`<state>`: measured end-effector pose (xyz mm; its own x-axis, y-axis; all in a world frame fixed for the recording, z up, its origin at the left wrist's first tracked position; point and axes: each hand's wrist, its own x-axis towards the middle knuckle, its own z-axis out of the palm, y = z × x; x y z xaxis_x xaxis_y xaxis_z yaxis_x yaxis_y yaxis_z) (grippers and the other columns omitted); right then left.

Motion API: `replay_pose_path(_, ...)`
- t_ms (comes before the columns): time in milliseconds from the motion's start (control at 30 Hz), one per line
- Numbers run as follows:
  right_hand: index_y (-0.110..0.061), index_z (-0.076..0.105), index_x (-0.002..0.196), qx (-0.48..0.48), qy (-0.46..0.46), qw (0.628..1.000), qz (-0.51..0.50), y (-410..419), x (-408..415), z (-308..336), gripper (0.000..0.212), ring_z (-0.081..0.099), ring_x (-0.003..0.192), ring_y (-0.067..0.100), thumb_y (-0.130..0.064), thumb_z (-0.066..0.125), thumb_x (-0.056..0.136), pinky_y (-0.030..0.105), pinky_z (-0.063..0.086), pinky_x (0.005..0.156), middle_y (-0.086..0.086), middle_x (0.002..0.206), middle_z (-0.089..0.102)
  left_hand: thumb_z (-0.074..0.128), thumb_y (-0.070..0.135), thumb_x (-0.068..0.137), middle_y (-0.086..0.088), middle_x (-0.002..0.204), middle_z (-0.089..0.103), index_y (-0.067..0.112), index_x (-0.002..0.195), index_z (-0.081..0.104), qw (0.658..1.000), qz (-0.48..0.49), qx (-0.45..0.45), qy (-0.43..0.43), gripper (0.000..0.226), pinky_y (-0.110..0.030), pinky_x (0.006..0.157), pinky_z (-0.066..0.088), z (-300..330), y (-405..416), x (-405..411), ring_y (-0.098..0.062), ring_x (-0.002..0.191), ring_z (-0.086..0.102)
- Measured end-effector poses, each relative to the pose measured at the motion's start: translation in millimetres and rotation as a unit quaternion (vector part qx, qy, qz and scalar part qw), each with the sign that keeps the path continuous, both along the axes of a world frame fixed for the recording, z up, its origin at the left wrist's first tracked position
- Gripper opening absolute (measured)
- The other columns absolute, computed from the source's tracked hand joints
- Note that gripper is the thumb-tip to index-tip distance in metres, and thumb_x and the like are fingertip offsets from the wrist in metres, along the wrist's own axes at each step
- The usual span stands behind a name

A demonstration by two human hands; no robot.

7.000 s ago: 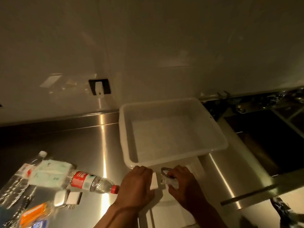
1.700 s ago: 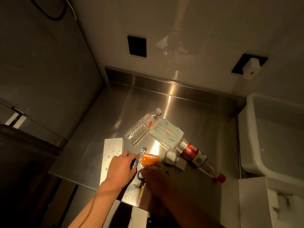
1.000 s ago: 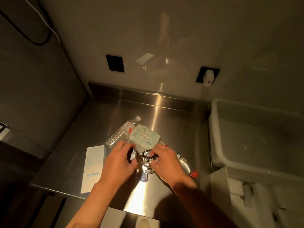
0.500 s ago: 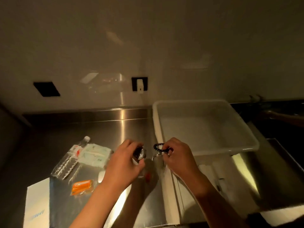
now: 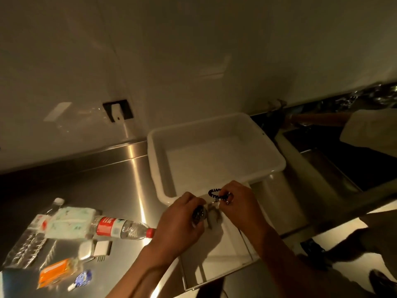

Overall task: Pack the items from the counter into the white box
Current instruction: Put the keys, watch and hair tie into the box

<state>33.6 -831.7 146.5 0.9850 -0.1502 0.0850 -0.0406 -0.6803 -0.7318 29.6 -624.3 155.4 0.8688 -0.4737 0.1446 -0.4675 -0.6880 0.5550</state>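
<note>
**Mia:** While both hands were over the near edge of the white box point(image 5: 217, 147), what was each one holding?

**Ben:** The right hand point(image 5: 240, 203) pinched a black coil band point(image 5: 216, 193). The fingers were curled, and the band stuck out past the fingertips, over the box's near rim. Something small and shiny hung from that pinch too, but it was too blurry to name.

**Mia:** And the left hand point(image 5: 180, 224)?

**Ben:** Its fingers were curled around a small dark shiny thing point(image 5: 198, 214). It poked out by the fingertips, close to the right hand. I could not tell what it was.

**Mia:** Was the box sitting on something?

**Ben:** It sat on the steel counter point(image 5: 103, 181), against the wall. I saw nothing in it. A flat white tray point(image 5: 217, 261) lay under the hands, just in front of the box.

**Mia:** What was left on the counter?

**Ben:** A water bottle with a red cap point(image 5: 122, 229) lay on its side, with the cap near the left wrist. A pale green pack point(image 5: 68, 224) touched it. Another clear bottle with a white cap point(image 5: 34, 231) lay behind the pack. Near the front were a small white charger point(image 5: 94, 250), an orange packet point(image 5: 57, 272) and a little blue thing point(image 5: 82, 279).
</note>
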Motion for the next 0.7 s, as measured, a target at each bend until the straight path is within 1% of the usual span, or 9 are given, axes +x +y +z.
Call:
replay_pose_path(67, -0.032, 0.060, 0.079, 0.006, 0.005, 1.000, -0.004, -14.1, -2.6, -7.6, 0.033, 0.058, 0.073, 0.002, -0.004, 0.076, 0.071, 0.015, 0.045, 0.063, -0.012, 0.088, 0.061, 0.067, 0.035, 0.078, 0.018, 0.110, 0.051, 0.039, 0.119, 0.057, 0.999, -0.022, 0.020, 0.018, 0.042, -0.029, 0.073, 0.055, -13.3, -15.3, -0.2, -0.003, 0.092, 0.056)
replay_pose_path(167, -0.026, 0.063, 0.082, 0.016, 0.015, 1.000, -0.001, -32.8, -3.6, -19.8, 0.027, 0.059, 0.074, 0.002, -0.004, 0.076, 0.073, 0.009, 0.043, 0.063, -0.012, 0.090, 0.061, 0.064, 0.036, 0.079, 0.017, 0.108, 0.049, 0.039, 0.116, 0.059, 0.997, -0.043, 0.054, 0.047, 0.038, -0.028, 0.071, 0.056, -34.7, -35.4, -0.5, -0.005, 0.089, 0.055)
replay_pose_path(300, -0.020, 0.065, 0.084, 0.028, 0.028, 0.999, 0.009, -48.5, -1.3, -31.9, 0.025, 0.060, 0.079, 0.006, 0.002, 0.073, 0.073, 0.008, 0.043, 0.067, -0.009, 0.092, 0.060, 0.068, 0.035, 0.079, 0.018, 0.115, 0.050, 0.039, 0.121, 0.059, 0.990, -0.054, 0.103, 0.078, 0.043, -0.025, 0.072, 0.056, -59.6, -58.2, 0.3, -0.009, 0.092, 0.058)
replay_pose_path(367, -0.016, 0.067, 0.085, 0.016, 0.025, 0.999, 0.018, -53.0, 0.7, -36.5, 0.023, 0.059, 0.078, 0.009, 0.002, 0.072, 0.073, 0.008, 0.041, 0.066, -0.006, 0.092, 0.060, 0.071, 0.033, 0.078, 0.017, 0.118, 0.051, 0.039, 0.122, 0.059, 0.987, -0.066, 0.112, 0.099, 0.046, -0.019, 0.073, 0.051, -69.3, -65.7, 1.7, -0.009, 0.095, 0.059)
replay_pose_path(467, -0.011, 0.069, 0.085, 0.002, 0.022, 0.999, 0.026, -56.0, 5.1, -42.1, 0.020, 0.056, 0.075, 0.010, 0.003, 0.072, 0.071, 0.006, 0.038, 0.064, -0.002, 0.091, 0.061, 0.069, 0.029, 0.080, 0.016, 0.119, 0.052, 0.039, 0.121, 0.059, 0.981, -0.088, 0.136, 0.110, 0.043, -0.012, 0.067, 0.039, -83.0, -67.5, 5.5, -0.009, 0.094, 0.059)
replay_pose_path(500, -0.010, 0.070, 0.086, 0.000, 0.025, 0.999, 0.030, -56.3, 6.7, -43.5, 0.020, 0.055, 0.075, 0.009, 0.003, 0.072, 0.071, 0.006, 0.038, 0.064, -0.002, 0.091, 0.061, 0.067, 0.026, 0.082, 0.014, 0.119, 0.053, 0.037, 0.120, 0.060, 0.978, -0.091, 0.150, 0.109, 0.040, -0.014, 0.065, 0.038, -87.9, -65.8, 7.2, -0.012, 0.094, 0.060)
replay_pose_path(533, -0.010, 0.070, 0.087, 0.001, 0.028, 0.999, 0.035, -56.1, 8.1, -45.4, 0.020, 0.054, 0.075, 0.009, 0.003, 0.073, 0.072, 0.006, 0.038, 0.064, -0.002, 0.091, 0.061, 0.064, 0.022, 0.085, 0.011, 0.119, 0.053, 0.033, 0.119, 0.061, 0.975, -0.092, 0.170, 0.109, 0.036, -0.018, 0.065, 0.041, -92.3, -62.9, 8.7, -0.015, 0.094, 0.060)
replay_pose_path(600, -0.010, 0.071, 0.086, 0.003, 0.032, 0.998, 0.046, -54.6, 10.8, -49.3, 0.020, 0.053, 0.073, 0.008, 0.003, 0.073, 0.072, 0.006, 0.037, 0.064, -0.002, 0.091, 0.061, 0.057, 0.018, 0.091, 0.003, 0.120, 0.053, 0.026, 0.123, 0.059, 0.964, -0.095, 0.226, 0.103, 0.032, -0.030, 0.070, 0.049, -100.8, -56.6, 11.9, -0.022, 0.096, 0.060)
replay_pose_path(700, -0.012, 0.070, 0.085, -0.001, 0.037, 0.998, 0.053, -49.6, 14.1, -55.5, 0.021, 0.052, 0.073, 0.005, 0.004, 0.074, 0.071, 0.004, 0.036, 0.063, -0.003, 0.090, 0.061, 0.055, 0.017, 0.096, -0.006, 0.122, 0.054, 0.020, 0.137, 0.049, 0.939, -0.101, 0.310, 0.110, 0.041, -0.038, 0.079, 0.054, -112.2, -51.2, 16.5, -0.025, 0.099, 0.060)
